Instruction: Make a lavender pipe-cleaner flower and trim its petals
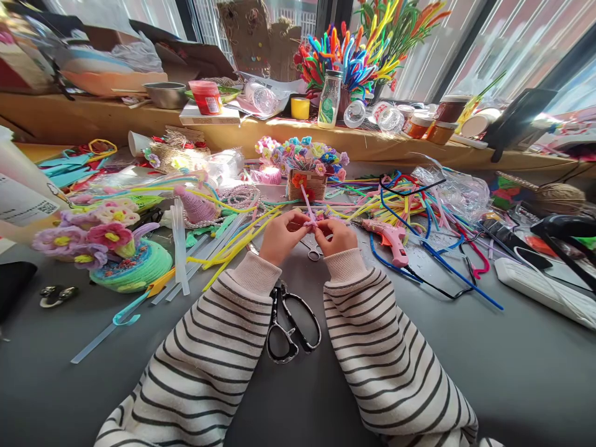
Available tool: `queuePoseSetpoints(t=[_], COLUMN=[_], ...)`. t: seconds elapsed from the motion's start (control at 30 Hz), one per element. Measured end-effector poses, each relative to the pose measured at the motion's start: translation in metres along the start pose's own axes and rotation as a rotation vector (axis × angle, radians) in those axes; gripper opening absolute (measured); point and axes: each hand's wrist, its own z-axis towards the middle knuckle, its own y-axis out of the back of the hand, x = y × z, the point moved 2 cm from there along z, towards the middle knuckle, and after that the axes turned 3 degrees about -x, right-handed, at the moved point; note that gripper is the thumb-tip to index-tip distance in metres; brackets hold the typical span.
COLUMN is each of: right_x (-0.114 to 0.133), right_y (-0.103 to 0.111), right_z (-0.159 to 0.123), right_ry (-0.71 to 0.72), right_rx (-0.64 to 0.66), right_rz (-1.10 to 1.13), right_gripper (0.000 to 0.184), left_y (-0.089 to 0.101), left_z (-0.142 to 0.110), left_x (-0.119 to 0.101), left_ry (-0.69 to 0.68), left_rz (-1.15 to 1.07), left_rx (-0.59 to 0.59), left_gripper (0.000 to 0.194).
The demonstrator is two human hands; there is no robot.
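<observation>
Pinching now, with thumb and forefinger of left hand (285,237) at nine o'clock and right hand (339,237) at three, onto the near end of a pale pink stem (307,202)! Caught right between both sets of fingertips, then rising free toward eleven o'clock, up in front of the flower basket (319,184). Down at six o'clock, between striped sleeves (212,347): black-handled scissors (292,320). Out at three o'clock, apart from the fingers: pink glue gun (388,234).

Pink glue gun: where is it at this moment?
In the head view, the pink glue gun lies on the grey table, just right of the person's right hand, beside blue fuzzy strips.
</observation>
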Motion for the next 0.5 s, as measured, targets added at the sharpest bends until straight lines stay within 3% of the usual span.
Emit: queuePoseSetpoints(t=[0.23,0.5], right_x=[-0.0022,-0.0004], right_y=[-0.0022,-0.0021], right_z=[0.0,-0.0008], right_ry=[0.016,0.006], right_rx=[0.061,0.037], right_rz=[-0.092,-0.05], right_gripper=[0.021,0.02], left_y=[0.0005,0.0002], left_z=[-0.0004,-0.0004], left_x=[0.0008,0.0002], left_ry=[-0.058,-0.087], left_rz=[0.067,0.079], left_rx=[0.009,-0.02], left_gripper=[0.018,0.015])
